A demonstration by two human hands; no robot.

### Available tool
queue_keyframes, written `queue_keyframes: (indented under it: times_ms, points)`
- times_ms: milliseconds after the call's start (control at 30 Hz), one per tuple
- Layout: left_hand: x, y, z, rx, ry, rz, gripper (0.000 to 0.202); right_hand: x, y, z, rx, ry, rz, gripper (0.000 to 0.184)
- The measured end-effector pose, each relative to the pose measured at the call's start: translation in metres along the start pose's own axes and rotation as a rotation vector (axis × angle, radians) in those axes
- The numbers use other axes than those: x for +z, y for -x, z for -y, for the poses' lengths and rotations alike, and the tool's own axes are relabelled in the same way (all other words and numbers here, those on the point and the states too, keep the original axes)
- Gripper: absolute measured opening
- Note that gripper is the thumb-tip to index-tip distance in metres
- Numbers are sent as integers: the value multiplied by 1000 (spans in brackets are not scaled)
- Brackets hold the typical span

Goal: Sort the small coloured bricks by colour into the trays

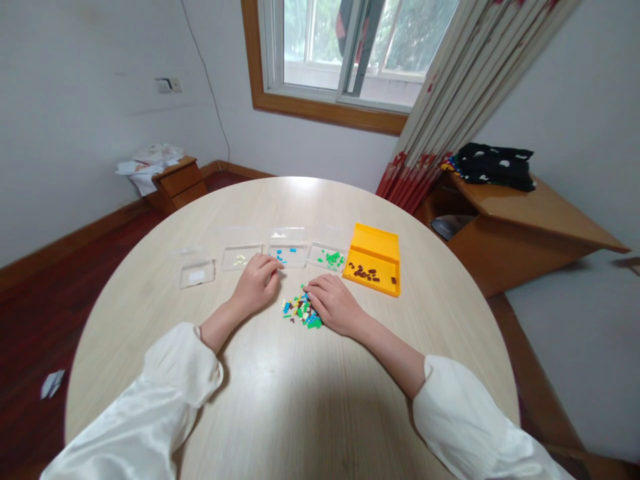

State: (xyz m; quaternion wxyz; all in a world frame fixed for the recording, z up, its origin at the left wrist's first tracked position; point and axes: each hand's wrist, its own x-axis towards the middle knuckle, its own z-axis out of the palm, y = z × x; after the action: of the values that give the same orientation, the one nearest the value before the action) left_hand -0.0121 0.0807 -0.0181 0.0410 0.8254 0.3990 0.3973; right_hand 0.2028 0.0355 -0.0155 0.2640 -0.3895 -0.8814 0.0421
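A small heap of mixed coloured bricks [299, 311] lies on the round wooden table [280, 393]. My right hand [334, 303] rests at the heap's right side, fingers curled onto the bricks. My left hand [257, 281] is curled with its fingertips at the front edge of a clear tray holding blue bricks [287, 255]. Beside that tray stand a clear tray with pale yellow bricks [240, 257], a clear tray with green bricks [327, 257] and an orange tray with brown bricks [376, 257]. Whether either hand pinches a brick is hidden.
Another clear tray with a white piece [197, 272] sits at the far left of the row. A wooden desk with dark cloth [505, 200] stands to the right, a small cabinet [177, 181] at the back left, and a curtain [450, 100] by the window.
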Motion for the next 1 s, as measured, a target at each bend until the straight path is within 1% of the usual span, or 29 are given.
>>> queue_keyframes:
  times_ms: [67,133,300,433,567,700,867,1000]
  points:
    - [-3,4,-7,51,37,76,19,0,1,-1,29,7,-15,31]
    - [-7,8,-14,79,60,123,19,-1,1,-2,43,8,-18,31]
    - [-15,14,-26,79,76,216,18,-3,1,-1,13,23,16,27]
    - [-16,16,-28,87,75,282,17,-3,1,-1,35,13,11,29]
    - [-15,17,-26,98,97,357,18,-2,1,-2,34,-17,6,30]
    - [-12,18,-21,105,123,361,17,-2,1,-3,31,-35,-22,30]
    - [-9,19,-16,96,168,334,18,-2,1,-4,36,-43,-73,31]
    - [-8,19,-15,78,197,314,17,-2,1,-4,46,-49,-59,30]
